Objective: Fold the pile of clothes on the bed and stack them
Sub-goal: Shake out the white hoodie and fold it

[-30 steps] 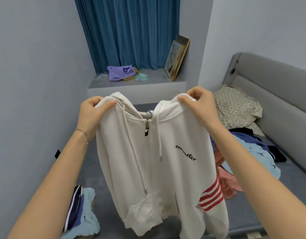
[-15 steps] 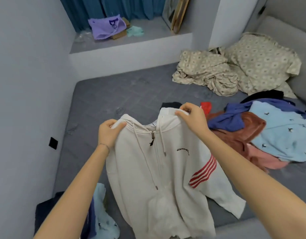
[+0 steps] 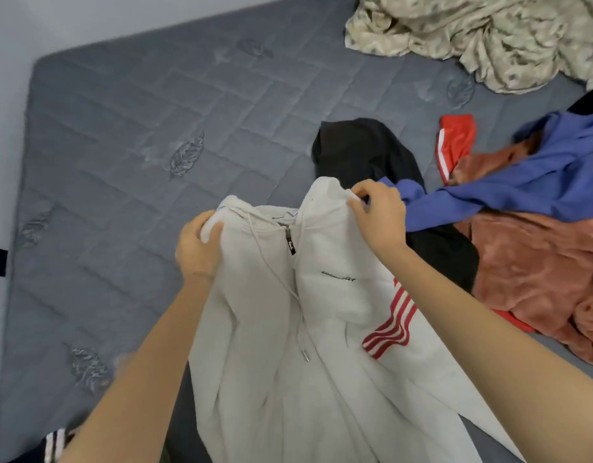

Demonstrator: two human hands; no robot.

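Two hands: left hand [image 3: 198,252] and right hand [image 3: 378,218] each pinch a shoulder of the white hoodie [image 3: 305,345].
Hoodie: lowered from chest height a second ago, front up, now draping onto the bed [image 3: 121,145].
Meaning: likely laying flat for folding.
Pile [image 3: 528,228]: unfolded, right of hoodie.

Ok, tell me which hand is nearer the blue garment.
Right. The right hand, pinching the white hoodie at its shoulder, sits right beside the blue garment's sleeve end. The left hand grips the opposite shoulder, farther away.
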